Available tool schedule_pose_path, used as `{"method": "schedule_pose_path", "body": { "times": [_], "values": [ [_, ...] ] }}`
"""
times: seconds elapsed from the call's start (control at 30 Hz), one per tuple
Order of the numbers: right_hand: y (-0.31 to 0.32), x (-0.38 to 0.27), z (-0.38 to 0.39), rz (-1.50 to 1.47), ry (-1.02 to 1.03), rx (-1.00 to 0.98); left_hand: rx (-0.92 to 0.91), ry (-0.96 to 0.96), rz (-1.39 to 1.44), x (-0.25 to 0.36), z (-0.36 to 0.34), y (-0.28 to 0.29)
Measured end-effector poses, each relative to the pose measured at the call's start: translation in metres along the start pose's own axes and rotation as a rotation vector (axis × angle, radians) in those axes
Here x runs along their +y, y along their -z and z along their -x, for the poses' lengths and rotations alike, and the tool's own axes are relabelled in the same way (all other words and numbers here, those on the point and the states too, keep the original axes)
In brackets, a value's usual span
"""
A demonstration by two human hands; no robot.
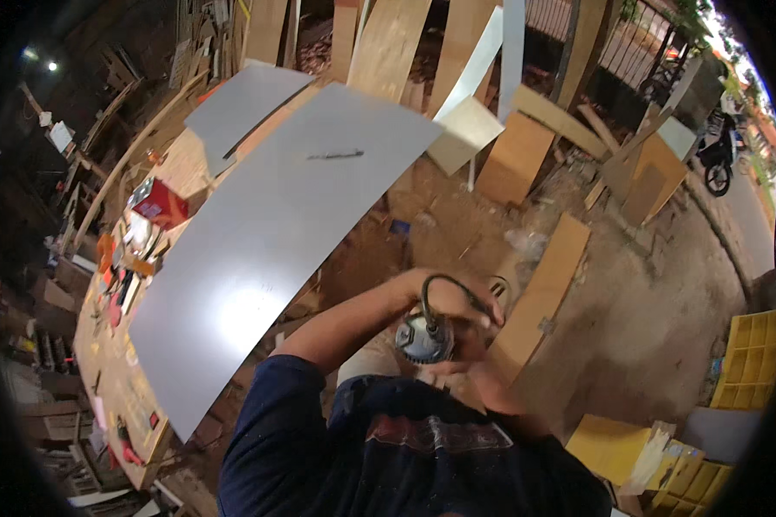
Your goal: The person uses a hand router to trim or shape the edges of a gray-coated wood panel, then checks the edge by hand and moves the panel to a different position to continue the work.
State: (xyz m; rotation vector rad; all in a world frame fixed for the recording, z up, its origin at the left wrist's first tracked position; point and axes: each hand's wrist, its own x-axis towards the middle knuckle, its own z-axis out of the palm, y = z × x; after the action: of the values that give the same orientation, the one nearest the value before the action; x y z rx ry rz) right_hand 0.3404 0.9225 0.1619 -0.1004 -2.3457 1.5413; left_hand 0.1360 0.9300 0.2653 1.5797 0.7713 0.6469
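Observation:
In front of my body is a corded power tool (424, 339) with a round, grey-blue motor housing, perhaps a trim router; its lower end is hidden. My right hand (467, 349) is closed round its side. From the top of the tool a dark cord (440, 277) loops over my left hand (459, 297). The left fingers are bent and closed on the cord close to the tool, though the grip is partly hidden. To the left, a large grey panel (267, 215) with a dark mark on it lies across the workbench.
Hand tools and a red box (159, 203) lie on the wooden workbench (103, 362). A smaller grey sheet (241, 103) rests at its far end. A brown board (539, 297) is right of my hands. Boards lean at the back; yellow crates (750, 358) stand far right.

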Motion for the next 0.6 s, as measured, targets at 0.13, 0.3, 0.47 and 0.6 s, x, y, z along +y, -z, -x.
{"method": "schedule_pose_path", "body": {
  "times": [0.13,0.3,0.47,0.6],
  "values": [
    [-0.009,-0.022,-0.005,0.051,0.272,0.231,0.164,0.147,-0.069,0.023,0.102,-0.017],
    [-0.042,-0.013,0.053,-0.003,-0.171,0.213,0.757,0.558,0.109,-0.056,0.261,-0.104],
    [-0.084,-0.07,0.057,0.051,-0.189,0.473,1.904,0.614,0.737,-0.205,0.49,-0.285],
    [-0.144,-0.078,0.067,0.338,0.017,0.63,2.08,0.731,0.759,-0.224,0.561,-0.353]
  ]
}}
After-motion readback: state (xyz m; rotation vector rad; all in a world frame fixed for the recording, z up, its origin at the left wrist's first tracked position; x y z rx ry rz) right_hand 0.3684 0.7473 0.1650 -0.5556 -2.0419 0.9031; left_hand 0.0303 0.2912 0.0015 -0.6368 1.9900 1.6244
